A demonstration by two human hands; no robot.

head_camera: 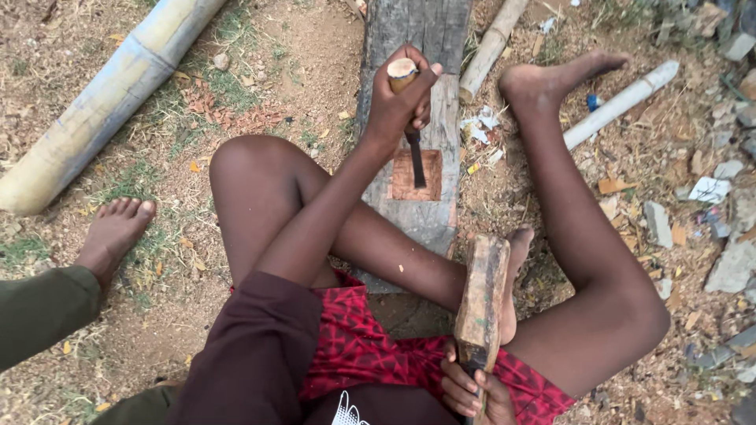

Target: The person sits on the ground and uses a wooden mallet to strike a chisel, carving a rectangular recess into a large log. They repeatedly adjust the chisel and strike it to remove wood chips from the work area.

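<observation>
My left hand [400,98] grips the wooden handle of a chisel [413,149], whose dark blade stands tip-down in a square reddish recess [402,177] cut into a grey wooden plank [425,31]. My right hand [472,393], low in the view by my lap, holds a wooden mallet [482,303] by its handle, the block-shaped head raised and well short of the chisel. I sit on the ground with the plank running between my bare legs, and my left leg lies across its near end.
A thick bamboo pole [102,102] lies at the upper left, a thinner stick [492,43] and a pale pipe [622,102] at the upper right. Another person's bare foot [114,232] and green sleeve [43,311] are at left. Stones and wood chips litter the dirt.
</observation>
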